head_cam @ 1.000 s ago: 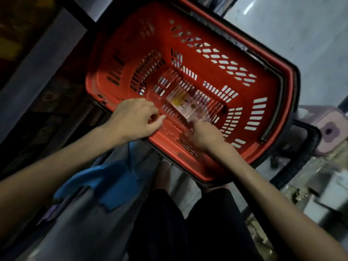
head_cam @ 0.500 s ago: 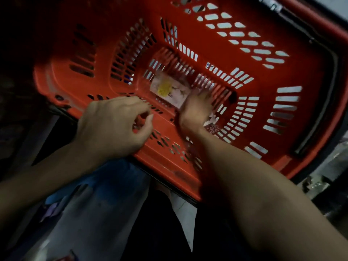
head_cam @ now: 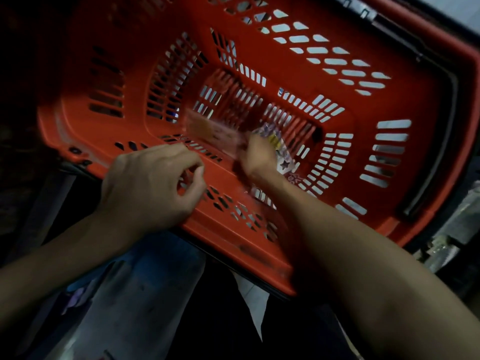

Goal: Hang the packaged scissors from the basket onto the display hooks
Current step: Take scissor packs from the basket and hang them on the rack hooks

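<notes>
The red basket [head_cam: 428, 105] fills most of the view, tilted, its slotted floor towards the far side. The left hand [head_cam: 153, 185] sits over the near wall. Its fingers are loosely curled with the thumb tip close to the forefinger, and nothing shows in it. The right hand [head_cam: 255, 157] reaches down to the floor of the basket. As far as the blur lets one tell, its fingers are closed on the right end of a pack [head_cam: 214, 132], which sticks out to the left just above the floor. A second pack [head_cam: 283, 157] lies flat on the floor, right of that hand and partly under it.

The step in hand looks like the pick-up: one pack is being lifted out. Next the pack must clear the near wall and be turned so its hang hole can meet a hook.

No hooks are in view. Motion smears the held pack, so its print, its hang hole and the scissors inside cannot be made out. The basket's far and left edges are cut off or lost in the dark.
</notes>
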Action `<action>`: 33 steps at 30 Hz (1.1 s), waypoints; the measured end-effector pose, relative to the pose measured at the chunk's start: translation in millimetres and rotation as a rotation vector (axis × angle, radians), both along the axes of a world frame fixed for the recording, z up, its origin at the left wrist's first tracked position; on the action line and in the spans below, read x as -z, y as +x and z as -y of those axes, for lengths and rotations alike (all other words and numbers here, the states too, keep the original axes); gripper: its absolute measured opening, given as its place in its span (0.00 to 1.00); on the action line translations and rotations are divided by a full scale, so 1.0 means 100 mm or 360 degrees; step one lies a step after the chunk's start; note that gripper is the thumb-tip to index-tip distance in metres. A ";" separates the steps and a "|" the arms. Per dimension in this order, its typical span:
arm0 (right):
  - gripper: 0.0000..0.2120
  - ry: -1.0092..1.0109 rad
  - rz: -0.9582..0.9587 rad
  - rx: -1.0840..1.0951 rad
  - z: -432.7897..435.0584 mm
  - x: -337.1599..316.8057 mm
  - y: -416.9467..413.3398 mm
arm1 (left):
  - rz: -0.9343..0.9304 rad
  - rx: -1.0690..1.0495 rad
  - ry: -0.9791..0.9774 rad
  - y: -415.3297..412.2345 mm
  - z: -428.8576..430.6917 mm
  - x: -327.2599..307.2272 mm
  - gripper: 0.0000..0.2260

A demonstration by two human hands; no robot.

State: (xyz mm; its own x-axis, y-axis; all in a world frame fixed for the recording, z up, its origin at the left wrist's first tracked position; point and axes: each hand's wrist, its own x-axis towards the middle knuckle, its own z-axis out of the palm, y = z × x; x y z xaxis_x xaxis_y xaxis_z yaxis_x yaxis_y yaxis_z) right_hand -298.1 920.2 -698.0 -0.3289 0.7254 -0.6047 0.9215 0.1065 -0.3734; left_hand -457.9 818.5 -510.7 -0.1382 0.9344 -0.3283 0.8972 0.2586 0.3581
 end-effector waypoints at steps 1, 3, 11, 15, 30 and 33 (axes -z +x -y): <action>0.08 0.0071 0.0077 0.0070 -0.01 0.04 0.06 | -0.0003 -0.0003 0.0001 0.00 0.00 0.00 0.10; 0.12 0.0209 0.0357 0.0190 -0.05 0.11 0.18 | -0.0009 -0.0004 0.0008 0.00 0.01 0.01 0.09; 0.12 0.0269 0.0330 0.0248 -0.09 -0.03 0.07 | 0.0007 -0.0021 0.0104 -0.01 0.04 0.05 0.10; 0.12 0.0237 0.0207 0.0100 -0.08 -0.19 0.08 | -0.0003 -0.0026 0.0056 0.00 0.02 0.04 0.13; 0.12 0.0007 -0.0030 0.0328 -0.26 -1.77 0.58 | 0.0117 -0.0022 -0.0288 -0.05 -0.08 -0.06 0.30; 0.11 0.0068 -0.0173 0.0398 -0.24 -2.15 0.68 | 0.0105 0.0006 -0.0218 -0.04 -0.06 -0.14 0.41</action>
State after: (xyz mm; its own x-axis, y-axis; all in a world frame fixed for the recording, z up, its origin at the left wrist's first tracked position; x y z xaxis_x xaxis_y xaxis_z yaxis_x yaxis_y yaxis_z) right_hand -229.7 944.3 -483.3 -0.1975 0.8164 -0.5427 0.8760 -0.1016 -0.4716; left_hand -462.3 824.2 -496.2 -0.1087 0.8806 -0.4612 0.8739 0.3058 0.3779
